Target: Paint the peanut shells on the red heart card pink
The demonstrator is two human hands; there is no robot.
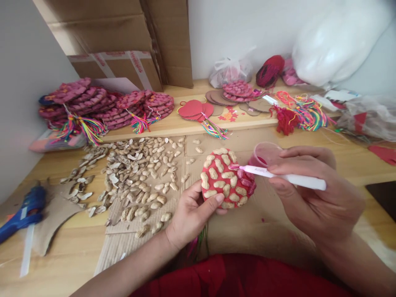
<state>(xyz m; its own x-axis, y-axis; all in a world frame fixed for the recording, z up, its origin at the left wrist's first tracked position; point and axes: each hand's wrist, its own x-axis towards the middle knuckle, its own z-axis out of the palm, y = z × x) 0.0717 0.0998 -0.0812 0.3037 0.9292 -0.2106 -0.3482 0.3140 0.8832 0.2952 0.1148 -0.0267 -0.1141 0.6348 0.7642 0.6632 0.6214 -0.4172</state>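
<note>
I see the left hand (190, 214) pinching the peanut-studded disc (227, 181) over the table (80, 243), the right hand (321, 196) closed on a white pen (298, 180) whose tip meets it. Loose peanuts (148, 177) crowd leftward — the cup (262, 150) is partly behind those fingers, the glue gun (29, 210) cut off.

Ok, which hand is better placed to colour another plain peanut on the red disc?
Probably the right hand: it holds the white pen, tip at the peanuts, with the cup of pink liquid close by. The left hand is occupied gripping the red disc.
</note>
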